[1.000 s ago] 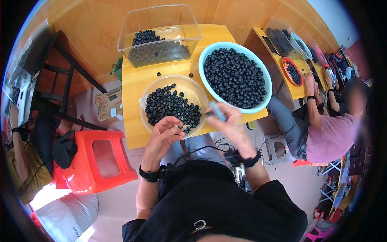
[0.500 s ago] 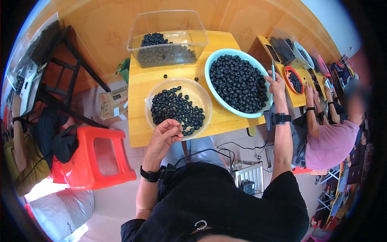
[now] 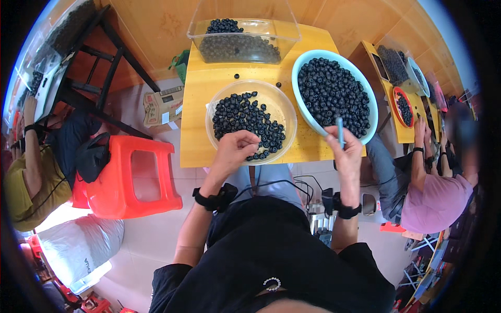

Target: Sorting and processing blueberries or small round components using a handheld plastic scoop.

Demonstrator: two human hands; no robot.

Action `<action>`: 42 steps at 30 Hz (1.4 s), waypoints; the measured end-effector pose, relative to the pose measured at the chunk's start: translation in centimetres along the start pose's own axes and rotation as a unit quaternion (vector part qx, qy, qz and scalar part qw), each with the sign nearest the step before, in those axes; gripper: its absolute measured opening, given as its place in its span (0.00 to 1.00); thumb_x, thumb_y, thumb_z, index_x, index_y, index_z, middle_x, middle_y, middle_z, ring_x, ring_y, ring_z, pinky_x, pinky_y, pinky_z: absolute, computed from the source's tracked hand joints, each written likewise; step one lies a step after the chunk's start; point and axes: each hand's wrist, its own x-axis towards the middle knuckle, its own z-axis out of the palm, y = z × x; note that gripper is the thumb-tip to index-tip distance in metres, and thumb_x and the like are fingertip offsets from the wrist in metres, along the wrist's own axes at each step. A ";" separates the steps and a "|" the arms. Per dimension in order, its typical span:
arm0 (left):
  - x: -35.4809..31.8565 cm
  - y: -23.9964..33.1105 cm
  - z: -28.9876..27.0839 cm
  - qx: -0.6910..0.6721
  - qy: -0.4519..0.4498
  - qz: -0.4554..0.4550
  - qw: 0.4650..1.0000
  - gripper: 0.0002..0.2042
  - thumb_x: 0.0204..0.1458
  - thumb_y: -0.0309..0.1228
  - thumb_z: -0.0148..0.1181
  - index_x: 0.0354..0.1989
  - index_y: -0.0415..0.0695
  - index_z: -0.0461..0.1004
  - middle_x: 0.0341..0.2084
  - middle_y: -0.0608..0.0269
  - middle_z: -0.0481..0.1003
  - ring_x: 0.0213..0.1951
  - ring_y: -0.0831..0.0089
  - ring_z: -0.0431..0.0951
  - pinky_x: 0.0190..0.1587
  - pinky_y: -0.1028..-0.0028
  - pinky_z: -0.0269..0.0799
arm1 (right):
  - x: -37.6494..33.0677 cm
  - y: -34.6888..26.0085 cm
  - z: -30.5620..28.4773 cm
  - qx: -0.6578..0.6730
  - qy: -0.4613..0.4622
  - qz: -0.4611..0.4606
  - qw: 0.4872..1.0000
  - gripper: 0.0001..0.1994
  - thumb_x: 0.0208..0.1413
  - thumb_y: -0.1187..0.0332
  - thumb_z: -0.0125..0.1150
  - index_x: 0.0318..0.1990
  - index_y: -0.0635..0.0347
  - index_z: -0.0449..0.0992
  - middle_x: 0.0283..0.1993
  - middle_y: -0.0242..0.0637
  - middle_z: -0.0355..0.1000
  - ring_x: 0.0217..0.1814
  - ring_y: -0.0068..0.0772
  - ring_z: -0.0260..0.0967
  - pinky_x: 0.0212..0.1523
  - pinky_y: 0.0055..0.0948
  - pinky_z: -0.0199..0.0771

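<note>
Seated worker at a yellow table [image 3: 195, 130], seen from above. The left hand [image 3: 235, 152] is over the near edge of a round clear bowl [image 3: 282, 107], its thumb and fingertips drawn close together — whether anything sits between them cannot be told. The right hand [image 3: 345, 152] grasps a slim light-blue stick-like tool [image 3: 340, 133], held roughly upright between thumb and fingers near the lower rim of a pale blue basin [image 3: 309, 120]; the tool's lower part is hidden by the hand.

Dark round beads [image 3: 235, 112] lie in the bowl, massed toward its left and near sides, leaving bare floor at the far right. More dark beads [image 3: 334, 94] heap the basin, which stands to the right of the bowl. Behind the bowl, a rectangular clear bin [image 3: 288, 37] contains a further supply. Two loose beads [image 3: 237, 76] rest on the wood between bowl and bin — well apart from each other. To the left stands a red stool [image 3: 117, 195]; to the right sits a co-worker in a pink shirt [image 3: 436, 203].
</note>
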 end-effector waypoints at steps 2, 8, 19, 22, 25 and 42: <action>1.0 -0.9 1.2 0.147 0.001 0.067 0.987 0.06 0.42 0.19 0.60 0.31 0.38 0.75 0.26 0.65 0.75 0.27 0.79 0.75 0.31 0.78 0.72 | -0.9 0.6 1.9 0.003 -0.009 -0.011 1.000 0.07 0.50 0.76 0.59 0.37 0.64 0.77 0.29 0.23 0.69 0.30 0.12 0.60 0.32 0.14 0.60; 2.4 -1.5 4.0 0.316 -0.011 0.177 0.932 0.11 0.35 0.17 0.60 0.31 0.38 0.74 0.23 0.56 0.72 0.26 0.65 0.75 0.30 0.72 0.70 | -2.5 2.1 4.4 0.093 -0.038 0.049 0.994 0.07 0.51 0.76 0.58 0.38 0.65 0.76 0.28 0.24 0.70 0.29 0.12 0.61 0.31 0.13 0.61; 2.6 -1.6 4.9 0.357 0.003 0.199 0.913 0.08 0.35 0.18 0.60 0.28 0.38 0.72 0.24 0.52 0.72 0.29 0.56 0.75 0.32 0.66 0.70 | -2.7 3.3 5.0 0.126 -0.045 0.083 0.988 0.07 0.51 0.76 0.58 0.38 0.67 0.76 0.28 0.28 0.72 0.30 0.15 0.67 0.32 0.16 0.67; 2.6 -1.7 4.7 0.356 0.004 0.192 0.915 0.09 0.35 0.18 0.60 0.28 0.38 0.73 0.24 0.52 0.72 0.28 0.57 0.75 0.32 0.66 0.70 | -2.7 3.2 5.1 0.129 -0.055 0.080 0.987 0.07 0.51 0.76 0.58 0.38 0.67 0.76 0.28 0.29 0.72 0.30 0.15 0.67 0.32 0.17 0.67; 2.6 -1.7 4.2 0.338 0.012 0.195 0.921 0.10 0.38 0.18 0.60 0.31 0.38 0.74 0.24 0.53 0.72 0.28 0.63 0.76 0.31 0.70 0.71 | -2.7 3.0 5.2 0.124 -0.056 0.085 0.987 0.07 0.51 0.75 0.58 0.37 0.67 0.76 0.27 0.29 0.72 0.29 0.15 0.67 0.32 0.17 0.67; 0.5 -0.8 0.1 -0.405 -0.118 -0.045 0.906 0.10 0.50 0.21 0.57 0.41 0.40 0.73 0.36 0.58 0.76 0.36 0.73 0.78 0.41 0.76 0.76 | -3.2 -1.5 7.5 -0.071 -0.129 -0.114 0.983 0.10 0.50 0.68 0.60 0.39 0.63 0.76 0.25 0.41 0.69 0.23 0.35 0.67 0.24 0.28 0.65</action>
